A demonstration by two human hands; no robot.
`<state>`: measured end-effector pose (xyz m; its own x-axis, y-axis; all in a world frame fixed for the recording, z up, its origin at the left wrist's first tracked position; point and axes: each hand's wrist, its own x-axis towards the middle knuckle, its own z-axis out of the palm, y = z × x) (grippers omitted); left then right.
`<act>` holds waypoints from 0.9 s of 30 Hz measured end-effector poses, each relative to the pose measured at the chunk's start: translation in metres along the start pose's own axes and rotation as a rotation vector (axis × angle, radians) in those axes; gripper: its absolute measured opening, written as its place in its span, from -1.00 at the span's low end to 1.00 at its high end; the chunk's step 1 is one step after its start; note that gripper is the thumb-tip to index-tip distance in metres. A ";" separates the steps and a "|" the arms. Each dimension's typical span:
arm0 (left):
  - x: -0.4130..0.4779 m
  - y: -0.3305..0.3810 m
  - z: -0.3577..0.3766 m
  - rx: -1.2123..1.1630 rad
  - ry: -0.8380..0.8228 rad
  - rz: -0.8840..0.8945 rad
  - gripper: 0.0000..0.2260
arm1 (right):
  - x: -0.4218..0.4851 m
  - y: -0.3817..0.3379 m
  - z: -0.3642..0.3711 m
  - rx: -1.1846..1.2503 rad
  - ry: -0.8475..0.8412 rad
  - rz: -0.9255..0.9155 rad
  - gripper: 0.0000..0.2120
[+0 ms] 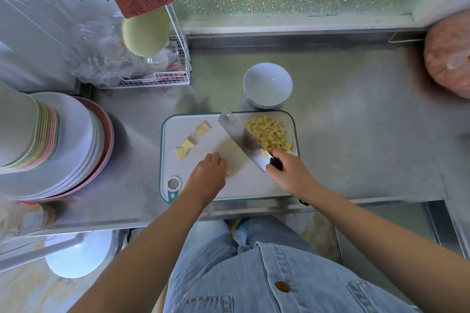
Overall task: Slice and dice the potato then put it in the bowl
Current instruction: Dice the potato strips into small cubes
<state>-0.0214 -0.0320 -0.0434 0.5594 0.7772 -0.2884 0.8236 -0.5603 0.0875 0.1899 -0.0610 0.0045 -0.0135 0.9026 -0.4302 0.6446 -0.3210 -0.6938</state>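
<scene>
At the near edge of the worktop (356,134) lay the cutting board (251,185), with both hands over it. The left hand (207,175) sat knuckles-up, its grip curled beside a small potato remnant (229,171). The fingertips were hidden, so whether they pinched the remnant could not be told. The right hand (290,173) had its grip wrapped round the black handle of the cleaver (241,138). The blade ran diagonally away to the far left and was tilted so its flat face showed. Left of the blade, a few uncut potato slices (187,146) lay loose on the board. Right of the blade, touching it, the diced potato (269,132) formed a heap in the far right corner. Just beyond the board's far edge stood the white bowl (267,84), holding nothing. Judged from this layout, dicing was mostly done and no transfer had begun. Three hazards applied. The heap reached close to the board's right rim, so a firm sideways push of the blade could spill dice onto the worktop. The curled left fingers lay near the cutting edge, so a hasty chop on so small a remnant could nick them. The bowl stood close to the blade tip, so a careless sweep could knock it.
</scene>
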 end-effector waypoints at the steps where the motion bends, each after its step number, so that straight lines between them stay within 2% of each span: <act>1: -0.001 0.002 0.001 0.022 -0.043 0.011 -0.87 | -0.001 0.000 0.000 0.002 -0.002 -0.006 -0.81; 4: -0.003 0.004 0.012 0.042 -0.048 -0.009 -0.80 | -0.003 0.001 -0.001 0.004 -0.007 -0.012 -0.81; 6: -0.003 0.005 0.011 -0.071 -0.027 -0.082 -0.81 | -0.003 0.002 -0.001 0.012 -0.005 -0.004 -0.84; 9: 0.002 0.001 0.002 -0.368 0.060 -0.310 -0.84 | -0.003 0.005 -0.001 0.027 0.001 0.001 -0.82; 11: 0.004 0.000 -0.004 -0.452 0.072 -0.383 -0.87 | -0.002 0.005 0.000 0.033 0.007 0.004 -0.82; 17: 0.012 0.003 -0.007 -0.527 -0.001 -0.325 -0.80 | -0.001 0.007 0.001 0.056 0.037 0.016 -0.82; 20: 0.018 0.006 -0.010 -0.574 0.035 -0.325 -0.72 | -0.003 0.010 -0.003 0.059 0.060 0.021 -0.82; 23: 0.013 -0.001 -0.012 -0.587 0.071 -0.373 -0.79 | -0.004 0.012 -0.005 0.063 0.066 0.021 -0.83; 27: 0.000 -0.015 -0.011 -0.485 0.067 -0.375 -0.83 | -0.004 0.012 -0.002 0.069 0.058 0.015 -0.82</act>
<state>-0.0322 -0.0203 -0.0341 0.2151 0.9211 -0.3246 0.9054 -0.0636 0.4197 0.1997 -0.0681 -0.0007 0.0413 0.9120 -0.4081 0.5903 -0.3518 -0.7265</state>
